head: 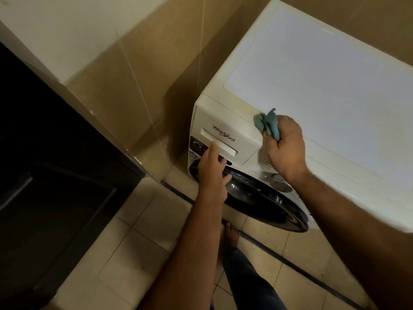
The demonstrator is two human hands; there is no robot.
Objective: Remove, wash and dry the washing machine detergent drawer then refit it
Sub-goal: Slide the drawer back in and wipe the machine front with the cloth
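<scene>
One drawer (pixel 225 135), shut flush in the washer's (pixel 324 86) front top-left corner, brand lettering across its face. Recessed handle slot sits low on the face; that looks the place to hook fingers under and pull. Judged light, stiff plastic, likely slick once wet, and it may stick at a catch at full travel.

Left hand (pixel 212 168) reaches to the slot, one finger lying up along its left end, thumb out to the side; cannot tell whether the other fingers are hooked inside. Right hand (pixel 285 146) rests on the washer's top front edge, fingers curled round one crumpled blue cloth (pixel 268 124).

Count: one washer, one dark round door (pixel 257 198) below the drawer, one dial (pixel 280 183) by the right wrist, one cloth. One bare foot (pixel 231 234) on the tiled floor (pixel 138 242). Dark cabinet (pixel 44 175) to the left.
</scene>
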